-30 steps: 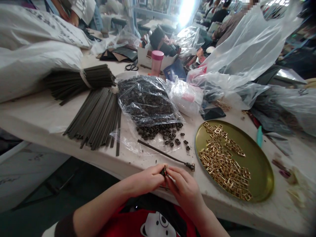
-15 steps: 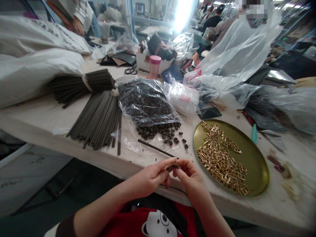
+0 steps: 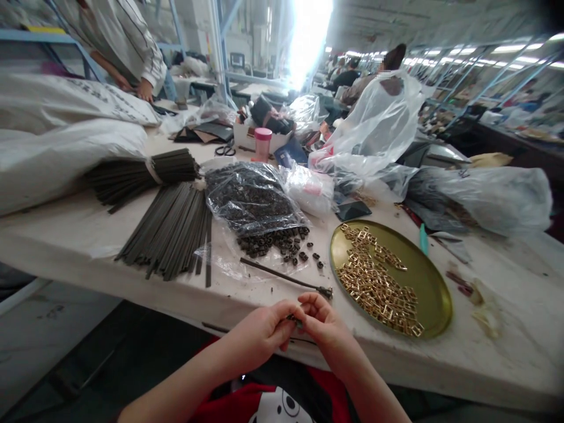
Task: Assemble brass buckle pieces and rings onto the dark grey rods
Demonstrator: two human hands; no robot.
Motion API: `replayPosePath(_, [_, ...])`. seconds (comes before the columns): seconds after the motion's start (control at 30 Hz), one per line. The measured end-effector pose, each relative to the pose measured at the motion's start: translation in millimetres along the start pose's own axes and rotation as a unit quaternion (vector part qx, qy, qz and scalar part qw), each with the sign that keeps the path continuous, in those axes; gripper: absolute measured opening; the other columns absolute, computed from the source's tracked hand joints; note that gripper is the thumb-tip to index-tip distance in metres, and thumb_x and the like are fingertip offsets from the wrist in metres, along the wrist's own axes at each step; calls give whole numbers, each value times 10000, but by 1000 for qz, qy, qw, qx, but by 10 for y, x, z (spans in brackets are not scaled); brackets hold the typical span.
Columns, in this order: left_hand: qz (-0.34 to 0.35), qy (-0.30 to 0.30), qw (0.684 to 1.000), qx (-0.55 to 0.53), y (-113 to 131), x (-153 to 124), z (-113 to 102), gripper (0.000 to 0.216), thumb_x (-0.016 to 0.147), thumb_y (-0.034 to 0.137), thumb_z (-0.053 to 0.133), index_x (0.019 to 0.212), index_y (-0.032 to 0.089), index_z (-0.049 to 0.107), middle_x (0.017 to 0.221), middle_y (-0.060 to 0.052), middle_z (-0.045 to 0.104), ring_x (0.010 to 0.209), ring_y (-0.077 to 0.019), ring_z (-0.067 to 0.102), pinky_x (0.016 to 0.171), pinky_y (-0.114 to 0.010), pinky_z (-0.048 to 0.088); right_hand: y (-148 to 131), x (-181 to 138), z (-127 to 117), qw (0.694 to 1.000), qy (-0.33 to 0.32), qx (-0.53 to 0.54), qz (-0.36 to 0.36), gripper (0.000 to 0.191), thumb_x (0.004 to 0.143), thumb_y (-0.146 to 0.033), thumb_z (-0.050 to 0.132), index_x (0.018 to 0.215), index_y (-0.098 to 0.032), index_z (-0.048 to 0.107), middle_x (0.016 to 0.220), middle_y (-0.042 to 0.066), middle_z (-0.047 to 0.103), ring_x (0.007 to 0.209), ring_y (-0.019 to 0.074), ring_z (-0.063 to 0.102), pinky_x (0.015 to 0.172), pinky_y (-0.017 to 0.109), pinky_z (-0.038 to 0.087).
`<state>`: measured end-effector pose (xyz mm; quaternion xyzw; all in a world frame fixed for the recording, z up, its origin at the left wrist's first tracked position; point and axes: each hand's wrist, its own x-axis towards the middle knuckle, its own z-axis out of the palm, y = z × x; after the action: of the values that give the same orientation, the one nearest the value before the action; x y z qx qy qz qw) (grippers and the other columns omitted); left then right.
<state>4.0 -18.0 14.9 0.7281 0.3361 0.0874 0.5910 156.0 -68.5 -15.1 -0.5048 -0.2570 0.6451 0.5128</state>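
My left hand (image 3: 267,329) and my right hand (image 3: 325,329) meet just above the front table edge. Both are closed, fingertips pinching a narrow dark strap (image 3: 292,318), mostly hidden by the fingers. Past my fingers another dark strap (image 3: 277,272) lies on the table, a small metal-and-dark fitting at its right end. To the right of my right hand is a round gold tray (image 3: 434,294) bearing a heap of gold buckles (image 3: 381,285). Small dark loops (image 3: 286,244) spill from a clear plastic bag (image 3: 251,197) beyond the hands.
Dark strips (image 3: 170,232) are fanned out at left, with a tied bundle (image 3: 176,164) behind. White sacks (image 3: 66,153) fill the far left. A pink-lidded jar (image 3: 262,144), scissors (image 3: 225,149) and plastic bags (image 3: 374,123) stand farther back. Another person's hands (image 3: 143,90) work at upper left.
The view has tilted up and shifted right. My hands have closed more tightly around the small piece, hiding its gold part, and the lying strap's right end now shows.
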Motion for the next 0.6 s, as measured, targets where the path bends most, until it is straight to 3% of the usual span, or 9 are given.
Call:
replayPosePath(0.17, [-18, 22, 999, 32, -37, 86, -9, 239, 844, 257, 355, 964, 188, 550, 573, 47, 457, 549, -107, 445, 558, -204, 341, 63, 129, -137, 999, -31, -44, -12, 348, 643, -364, 696, 879, -184, 515, 633, -40, 541, 550, 89, 510, 543, 208, 393])
replayPosePath(0.27, [-55, 19, 998, -23, -65, 176, -45, 232, 837, 272, 357, 925, 166, 543, 546, 56, 438, 514, -99, 427, 523, -196, 335, -78, 336, -349, 974, -30, -221, -47, 279, 739, -385, 583, 915, -178, 520, 692, -8, 580, 597, 122, 553, 576, 248, 430])
replayPosePath(0.3, [-69, 20, 997, -41, -77, 213, -55, 227, 831, 270, 361, 926, 162, 537, 540, 59, 437, 508, -97, 424, 510, -193, 330, -150, 433, -435, 945, -3, -318, -80, 243, 777, -371, 531, 921, -176, 523, 741, 12, 597, 635, 136, 568, 599, 262, 439])
replayPosePath(0.33, [-79, 22, 995, -56, -89, 254, -64, 222, 826, 268, 366, 929, 158, 529, 531, 62, 435, 499, -96, 419, 499, -191, 324, -223, 540, -520, 890, 47, -435, -124, 203, 808, -340, 483, 907, -170, 530, 772, 28, 601, 662, 144, 572, 615, 267, 439])
replayPosePath(0.37, [-87, 23, 993, -70, -100, 297, -71, 217, 820, 265, 370, 930, 156, 522, 519, 67, 432, 488, -94, 411, 490, -190, 319, -289, 653, -599, 814, 97, -552, -150, 184, 830, -310, 445, 893, -167, 541, 787, 41, 601, 680, 152, 570, 635, 274, 433])
replayPosePath(0.43, [-94, 22, 991, -94, -119, 388, -85, 206, 811, 267, 381, 913, 152, 518, 498, 75, 424, 471, -91, 397, 483, -189, 316, -378, 874, -723, 731, 139, -650, -154, 159, 831, -248, 442, 850, -155, 570, 828, 78, 597, 724, 177, 563, 672, 293, 407])
replayPosePath(0.47, [-95, 24, 990, -104, -128, 433, -92, 202, 808, 270, 384, 903, 152, 518, 493, 78, 422, 469, -90, 397, 488, -190, 320, -397, 968, -762, 707, 145, -677, -144, 161, 833, -222, 437, 818, -153, 581, 821, 89, 597, 729, 185, 561, 672, 295, 394])
replayPosePath(0.6, [-102, 39, 987, -121, -182, 586, -123, 191, 792, 261, 399, 875, 145, 525, 478, 81, 429, 468, -88, 406, 504, -193, 327, -362, 1154, -795, 666, 128, -726, -114, 201, 840, -165, 414, 751, -162, 594, 775, 92, 604, 706, 184, 568, 632, 271, 367])
